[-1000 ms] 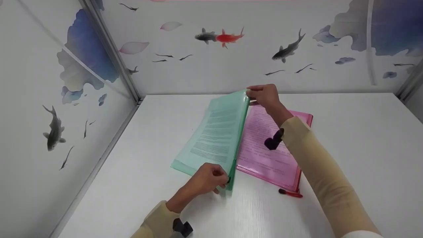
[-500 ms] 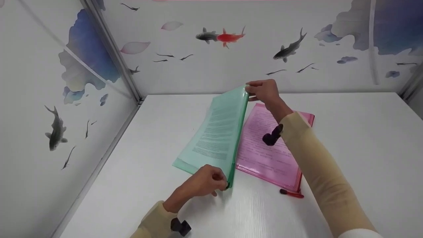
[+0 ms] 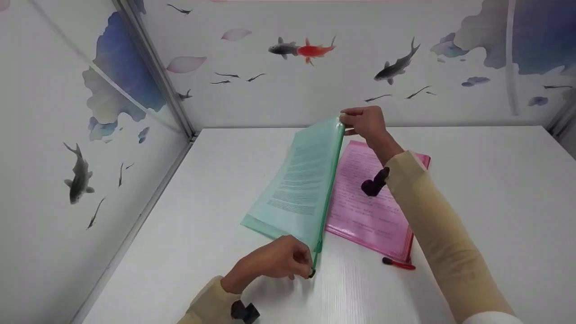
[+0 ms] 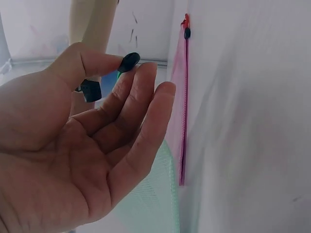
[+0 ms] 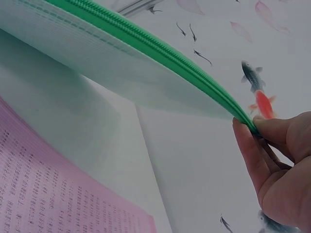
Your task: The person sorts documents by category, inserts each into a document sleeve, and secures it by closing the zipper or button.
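A translucent green zip document bag [image 3: 299,180] with printed sheets inside is tilted up along its right side, where the green zipper [image 5: 160,51] runs. My right hand [image 3: 370,123] pinches the far corner of that side between thumb and fingers. Between thumb and forefinger, my left hand [image 3: 283,258] holds the dark-tipped zipper pull [image 4: 129,62] just past the near end of the bag. A thin green strap stretches from the pull back to the zipper. In the right wrist view the zipper edges lie close together near my fingertips.
Partly beneath my right forearm lies a pink zip document bag [image 3: 364,220] with printed sheets. Its red, black-tipped pull [image 3: 399,264] rests on the white table [image 3: 490,189]. A patterned wall [image 3: 315,94] stands along the table's far edge.
My left hand has drawn the pull toward me, past the near corner, and the strap now shows stretched. The green bag's far corner has risen slightly with my right hand.
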{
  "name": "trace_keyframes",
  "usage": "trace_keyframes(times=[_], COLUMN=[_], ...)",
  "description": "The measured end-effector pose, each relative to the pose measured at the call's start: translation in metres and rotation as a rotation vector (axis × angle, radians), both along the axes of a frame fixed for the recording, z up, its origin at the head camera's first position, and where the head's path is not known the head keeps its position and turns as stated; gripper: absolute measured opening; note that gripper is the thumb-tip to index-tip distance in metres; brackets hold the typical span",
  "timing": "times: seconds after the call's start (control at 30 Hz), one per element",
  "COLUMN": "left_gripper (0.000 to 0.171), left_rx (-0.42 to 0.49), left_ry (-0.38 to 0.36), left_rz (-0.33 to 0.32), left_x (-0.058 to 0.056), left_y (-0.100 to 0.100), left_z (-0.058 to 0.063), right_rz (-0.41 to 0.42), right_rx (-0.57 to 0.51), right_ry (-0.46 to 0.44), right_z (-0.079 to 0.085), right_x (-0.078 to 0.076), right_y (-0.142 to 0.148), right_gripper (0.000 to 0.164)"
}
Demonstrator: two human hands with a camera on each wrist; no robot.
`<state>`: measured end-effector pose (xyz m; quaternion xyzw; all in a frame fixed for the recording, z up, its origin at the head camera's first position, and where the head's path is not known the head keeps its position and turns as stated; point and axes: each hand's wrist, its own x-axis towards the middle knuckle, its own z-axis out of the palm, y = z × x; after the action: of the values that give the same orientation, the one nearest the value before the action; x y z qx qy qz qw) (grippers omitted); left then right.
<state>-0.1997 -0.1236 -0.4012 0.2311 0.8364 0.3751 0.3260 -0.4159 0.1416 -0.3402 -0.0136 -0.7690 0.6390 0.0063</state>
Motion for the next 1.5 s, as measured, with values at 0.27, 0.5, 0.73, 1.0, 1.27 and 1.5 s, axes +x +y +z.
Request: trace_keyframes(times=[0.27,0.5,0.73,1.0,1.27,1.5], left_gripper=[0.005,0.008,0.003,0.014,0.077,0.093], left_rx=[-0.032,-0.022,-0.092,-0.253,-0.402,-0.479], left_ry=[0.035,0.010,0.231,0.432,0.374,0.252], left_rz=[-0.113,-0.204,0.017,0.120,0.161,0.160], left_x=[0.003,0.001,-0.006,-0.023,-0.048,-0.060], left_y=[0.001,0.000,0.005,0.016,0.015,0.014], left_z=[0.002,0.006,0.006,-0.009,-0.024,-0.020], right_rz=[-0.006,-0.026,-0.053,-0.035,0.100,0.206], right_rx=[-0.004,-0.049,-0.078,-0.087,-0.065,-0.074], right_ry=[0.003,0.011,0.056,0.037,0.069,0.095], right_z=[-0.001,-0.002,-0.004,-0.012,-0.023,-0.041], right_x=[0.001,0.002,0.003,0.003,0.012,0.021], right_y=[0.008,0.006,0.001,-0.006,-0.022,-0.038], right_gripper=[0.038,0.038,0.037,0.047,0.061,0.071])
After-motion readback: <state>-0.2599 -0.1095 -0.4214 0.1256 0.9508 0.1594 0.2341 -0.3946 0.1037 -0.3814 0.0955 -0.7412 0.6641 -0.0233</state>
